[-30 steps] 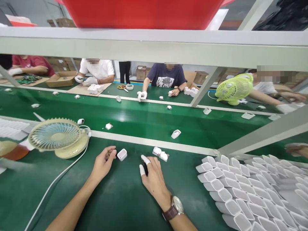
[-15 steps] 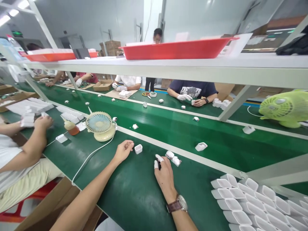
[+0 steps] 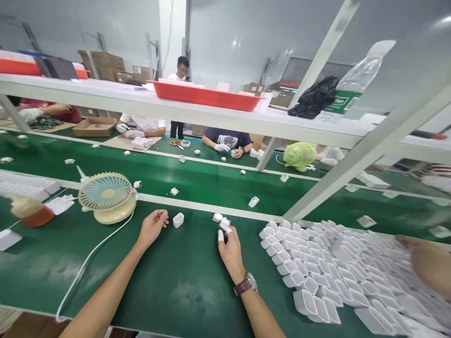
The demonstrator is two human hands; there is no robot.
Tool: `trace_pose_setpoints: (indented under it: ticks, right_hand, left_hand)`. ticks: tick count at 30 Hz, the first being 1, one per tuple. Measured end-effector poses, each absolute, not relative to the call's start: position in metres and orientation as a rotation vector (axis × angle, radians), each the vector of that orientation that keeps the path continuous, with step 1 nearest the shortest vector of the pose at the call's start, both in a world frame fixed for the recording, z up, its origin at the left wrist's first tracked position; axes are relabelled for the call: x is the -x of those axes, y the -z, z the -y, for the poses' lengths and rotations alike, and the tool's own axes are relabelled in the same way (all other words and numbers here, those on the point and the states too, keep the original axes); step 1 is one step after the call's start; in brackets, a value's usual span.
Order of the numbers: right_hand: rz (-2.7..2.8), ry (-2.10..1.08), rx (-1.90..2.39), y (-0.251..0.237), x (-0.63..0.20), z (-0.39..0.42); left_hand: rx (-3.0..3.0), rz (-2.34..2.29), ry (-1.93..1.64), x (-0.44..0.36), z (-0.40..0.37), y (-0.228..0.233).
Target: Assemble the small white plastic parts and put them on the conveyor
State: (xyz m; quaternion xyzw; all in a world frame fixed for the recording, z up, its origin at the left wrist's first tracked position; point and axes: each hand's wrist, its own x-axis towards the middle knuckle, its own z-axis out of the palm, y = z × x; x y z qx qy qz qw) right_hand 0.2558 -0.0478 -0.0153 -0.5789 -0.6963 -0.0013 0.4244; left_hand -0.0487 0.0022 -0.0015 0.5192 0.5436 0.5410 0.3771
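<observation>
My left hand [image 3: 152,227] rests on the green table with its fingers loosely curled and nothing in it. It lies just left of a small white open case [image 3: 178,219] without touching it. My right hand [image 3: 230,249] wears white finger cots on two fingertips and pinches a small dark object [image 3: 225,235] between them. Its fingertips lie against a little cluster of white parts [image 3: 219,218] near the white strip at the belt's edge. A brown-strapped watch [image 3: 246,285] sits on that wrist.
A cream desk fan [image 3: 106,197] with a white cable [image 3: 88,263] stands to the left, beside a bottle of orange liquid [image 3: 30,212]. A large pile of white cases [image 3: 317,267] fills the right side, where another person's arm [image 3: 430,265] reaches in. The green conveyor belt [image 3: 211,180] carries scattered white parts. Several workers sit across it, under a shelf [image 3: 211,119].
The view has swung upward and to the right, so more of the white cases shows. My right hand has edged forward to the white parts. My left hand has stayed by the white case.
</observation>
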Motion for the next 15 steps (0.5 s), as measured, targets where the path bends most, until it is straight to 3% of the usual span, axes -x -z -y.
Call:
trace_pose_setpoints:
  ticks: [6,15]
  right_hand:
    - [1.726,0.043,1.598,0.010,-0.312,0.055]
    - [1.778,0.052,1.601,0.020,-0.321,0.037]
  left_hand:
    - [-1.243,-1.339,-1.386,0.055,-0.002,0.004]
    - [-1.199,-1.398,-1.324,0.053,0.002,0.000]
